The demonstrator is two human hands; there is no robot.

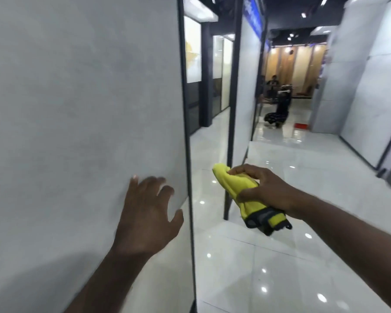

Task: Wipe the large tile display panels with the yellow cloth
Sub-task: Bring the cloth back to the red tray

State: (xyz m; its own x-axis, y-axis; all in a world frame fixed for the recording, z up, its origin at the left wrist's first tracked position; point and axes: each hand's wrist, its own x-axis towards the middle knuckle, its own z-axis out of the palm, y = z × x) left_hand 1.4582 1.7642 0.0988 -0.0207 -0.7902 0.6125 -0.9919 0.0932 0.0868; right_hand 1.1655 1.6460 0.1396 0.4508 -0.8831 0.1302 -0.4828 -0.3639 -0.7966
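Two hands, left hand [145, 213] and right hand [265, 188]; one cloth [239, 188]; two grey panels at left, near panel [77, 98], far panel [245, 98]; one red thing [300, 125] far off.

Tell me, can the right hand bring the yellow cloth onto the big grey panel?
Probably yes. The right hand holds the yellow cloth beside the edge of the grey panel, nothing between them. The left hand, spread near that edge, covers only a small part.

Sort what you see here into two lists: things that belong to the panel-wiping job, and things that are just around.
Belongs to the job:
yellow cloth, gripped in the right hand
grey tile panel, at the left hand
next panel beyond

Just around:
red object on the glossy floor
people far down the aisle
blue sign overhead
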